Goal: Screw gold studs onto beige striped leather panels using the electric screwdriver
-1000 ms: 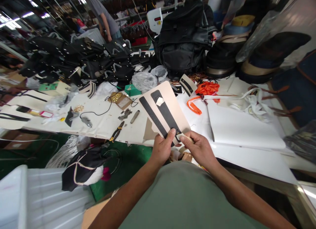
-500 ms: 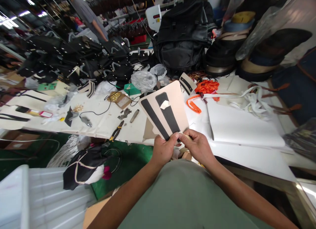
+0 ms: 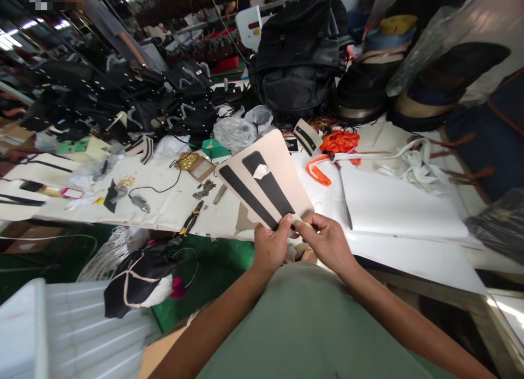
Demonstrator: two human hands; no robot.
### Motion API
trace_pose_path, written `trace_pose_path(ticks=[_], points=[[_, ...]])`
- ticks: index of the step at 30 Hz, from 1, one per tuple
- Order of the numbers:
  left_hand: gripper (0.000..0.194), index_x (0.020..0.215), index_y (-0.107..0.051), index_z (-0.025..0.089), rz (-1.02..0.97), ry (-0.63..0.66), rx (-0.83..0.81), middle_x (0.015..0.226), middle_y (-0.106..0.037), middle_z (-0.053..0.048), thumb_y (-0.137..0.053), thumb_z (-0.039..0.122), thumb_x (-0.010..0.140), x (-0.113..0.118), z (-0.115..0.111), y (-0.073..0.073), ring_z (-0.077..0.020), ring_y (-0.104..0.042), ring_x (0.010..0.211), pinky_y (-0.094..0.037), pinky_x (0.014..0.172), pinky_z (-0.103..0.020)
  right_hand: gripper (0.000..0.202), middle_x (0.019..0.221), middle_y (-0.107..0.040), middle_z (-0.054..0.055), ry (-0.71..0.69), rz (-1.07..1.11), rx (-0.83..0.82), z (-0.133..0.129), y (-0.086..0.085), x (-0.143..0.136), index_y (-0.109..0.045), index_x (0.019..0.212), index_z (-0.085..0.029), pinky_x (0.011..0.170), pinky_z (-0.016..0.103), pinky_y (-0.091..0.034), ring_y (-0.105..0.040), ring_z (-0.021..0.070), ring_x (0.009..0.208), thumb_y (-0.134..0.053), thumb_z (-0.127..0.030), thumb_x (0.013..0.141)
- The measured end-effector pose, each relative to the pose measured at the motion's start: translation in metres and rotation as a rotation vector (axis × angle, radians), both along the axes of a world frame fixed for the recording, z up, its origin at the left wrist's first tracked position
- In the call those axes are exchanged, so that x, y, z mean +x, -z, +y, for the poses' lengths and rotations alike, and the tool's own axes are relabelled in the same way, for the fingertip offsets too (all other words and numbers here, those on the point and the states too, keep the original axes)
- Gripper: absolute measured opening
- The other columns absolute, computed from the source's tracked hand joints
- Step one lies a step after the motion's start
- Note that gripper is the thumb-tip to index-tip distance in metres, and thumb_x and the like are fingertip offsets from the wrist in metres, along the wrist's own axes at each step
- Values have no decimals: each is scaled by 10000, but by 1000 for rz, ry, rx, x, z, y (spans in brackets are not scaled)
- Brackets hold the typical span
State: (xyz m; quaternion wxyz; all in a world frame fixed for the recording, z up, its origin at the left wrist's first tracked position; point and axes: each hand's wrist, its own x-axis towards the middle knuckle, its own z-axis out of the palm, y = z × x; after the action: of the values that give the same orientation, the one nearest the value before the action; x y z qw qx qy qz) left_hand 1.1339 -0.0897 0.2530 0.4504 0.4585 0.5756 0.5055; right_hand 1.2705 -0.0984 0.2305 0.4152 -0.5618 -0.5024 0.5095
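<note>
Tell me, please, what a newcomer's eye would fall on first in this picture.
Probably the pale panel with two dark strips, mid-picture, its lower edge in the left hand and right hand. Beyond it, a large black bag stands across the table, and a bright orange bundle lies to the panel's right.

One head-worn camera looked forward and down from the wearer's own viewpoint.
The wearer's green top (image 3: 282, 324) filled the bottom centre, close to the lens; the left hand (image 3: 270, 247) and right hand (image 3: 328, 241) were near, just below the middle. The white worktable (image 3: 164, 211) crossed the wide frame beyond them, with a black backpack (image 3: 295, 79) farther off, toward the top.
</note>
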Motion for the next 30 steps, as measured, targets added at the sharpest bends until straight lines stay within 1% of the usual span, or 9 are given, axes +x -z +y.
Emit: trace_pose_path(ticks=[3, 9, 13, 16, 20, 24, 27, 29, 30], points=[[163, 814, -725, 136, 29, 7, 47, 808, -755, -60, -705, 291, 863, -2, 1, 4, -205, -709, 798, -573, 775, -300, 376, 680, -706, -1, -6, 3, -12, 1, 2, 1, -631, 658, -198, 573, 258, -395, -523, 140, 603, -657, -474, 912], [169, 904, -757, 142, -10, 7, 48, 934, -782, -66, -732, 301, 851, -4, 4, 11, -214, -726, 924, -558, 889, -308, 432, 643, -650, 2, 10, 2, 9, 1, 8, 0, -551, 630, -208, 556, 264, -383, -517, 147, 598, -654, -526, 904], [228, 948, -749, 131, -161, 50, -42, 968, -784, -68, -789, 292, 793, -3, 8, 16, -215, -732, 932, -578, 873, -316, 466, 576, -508, -33, 11, -56, 39, 0, 9, 1, -509, 623, -209, 531, 254, -339, -439, 129, 568, -637, -557, 906], [292, 974, -755, 121, -218, 22, -74, 1019, -786, -85, -832, 265, 732, -2, 10, 21, -228, -734, 957, -589, 883, -333, 492, 574, -411, -54, -26, -113, 41, -1, 9, 2, -433, 618, -209, 531, 245, -304, -382, 114, 570, -619, -546, 924], [295, 953, -767, 108, -160, -30, -70, 1010, -791, -102, -836, 255, 707, 3, 9, 31, -249, -746, 941, -601, 885, -357, 475, 594, -378, -55, -62, -206, 96, 2, 12, 4, -385, 621, -206, 550, 248, -282, -372, 112, 592, -583, -481, 954], [270, 915, -775, 105, -49, -57, -72, 953, -800, -116, -817, 272, 707, 3, 20, 52, -260, -763, 862, -618, 798, -343, 453, 573, -344, -57, -94, -250, 118, -3, 11, -1, -338, 606, -206, 548, 255, -263, -347, 108, 571, -566, -390, 952], [281, 896, -763, 102, 92, -236, -98, 933, -801, -125, -828, 248, 665, -20, 45, 71, -260, -766, 842, -621, 757, -324, 382, 579, -379, -57, -277, -133, 109, -15, 2, -11, -368, 602, -205, 543, 246, -276, -359, 101, 564, -556, -288, 923], [311, 898, -748, 95, 141, -398, -157, 941, -798, -134, -839, 222, 630, -53, 59, 84, -255, -765, 840, -626, 760, -325, 367, 585, -390, -57, -386, -70, 97, -21, -6, -13, -384, 603, -203, 541, 240, -282, -360, 98, 564, -566, -272, 913], [326, 923, -742, 95, 147, -452, -174, 965, -796, -135, -834, 214, 633, -73, 61, 89, -248, -764, 851, -628, 775, -327, 373, 587, -407, -56, -390, -55, 81, -22, -9, -12, -398, 607, -203, 542, 239, -292, -370, 98, 564, -574, -298, 921]])
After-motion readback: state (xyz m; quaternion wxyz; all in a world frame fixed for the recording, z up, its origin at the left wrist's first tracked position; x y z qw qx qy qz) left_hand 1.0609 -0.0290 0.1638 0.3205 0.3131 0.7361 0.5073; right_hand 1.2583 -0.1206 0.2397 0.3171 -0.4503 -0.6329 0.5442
